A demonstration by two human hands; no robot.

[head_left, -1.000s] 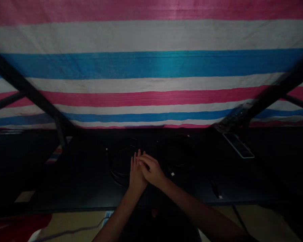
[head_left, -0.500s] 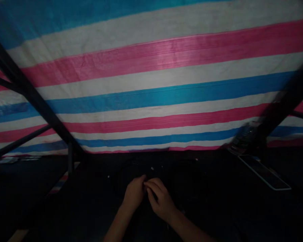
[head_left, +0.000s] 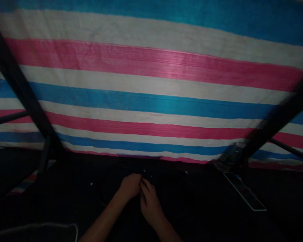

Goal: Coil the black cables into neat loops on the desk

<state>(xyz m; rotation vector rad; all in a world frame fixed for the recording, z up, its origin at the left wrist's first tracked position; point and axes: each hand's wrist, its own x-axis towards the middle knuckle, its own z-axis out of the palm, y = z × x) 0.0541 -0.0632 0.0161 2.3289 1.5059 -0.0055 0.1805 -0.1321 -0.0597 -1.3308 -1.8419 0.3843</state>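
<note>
Closest thing down at the bottom left is a pale cord [head_left: 50, 224], kinda thin and curving down at one end. Then there's the left hand [head_left: 131, 186], curled up, and the right hand [head_left: 150, 201] with its fingers bent, tips touching the left one's. Way too dark to tell if anything's pinched in there, so I can't say if either is gripping something. Faint loop of black cable [head_left: 102, 201] on the dark desk [head_left: 207, 198] by the left hand, and a second black loop [head_left: 176, 173] to the right of both hands, super hard to make out. Further right is a phone [head_left: 245, 191] with a light edge, lying at a slant. Just past it, a clear bottle [head_left: 229, 156] sits by a dark metal bar [head_left: 272, 122], with striped pink, white and blue sheeting [head_left: 151, 101] behind everything.
</note>
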